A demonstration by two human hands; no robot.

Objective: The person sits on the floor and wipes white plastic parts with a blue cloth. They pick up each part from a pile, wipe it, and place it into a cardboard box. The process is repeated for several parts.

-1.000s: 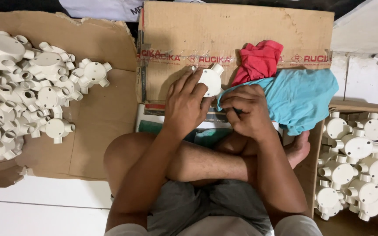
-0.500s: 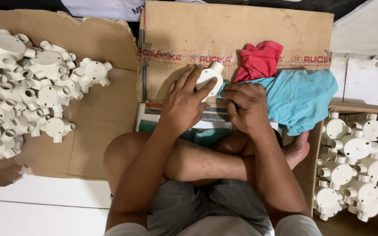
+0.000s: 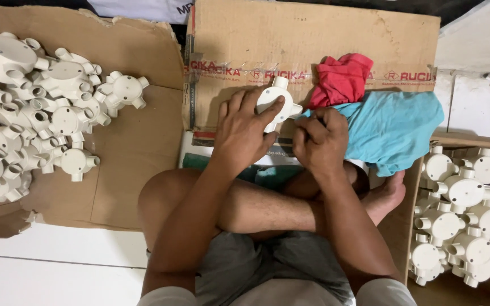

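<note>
Fitting [image 3: 276,102], white and round with short pipe ends, sits up in your left hand [image 3: 245,133], fingers closed around it. Your right hand [image 3: 319,144] pinches the blue cloth [image 3: 395,127] beside it. Hold loosely and it could slip onto the cardboard [image 3: 143,164].

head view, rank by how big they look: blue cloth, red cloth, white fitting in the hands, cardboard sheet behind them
1. cardboard sheet
2. blue cloth
3. red cloth
4. white fitting, held by the left hand; partly covered, so it may be somewhat larger than it shows.
</note>
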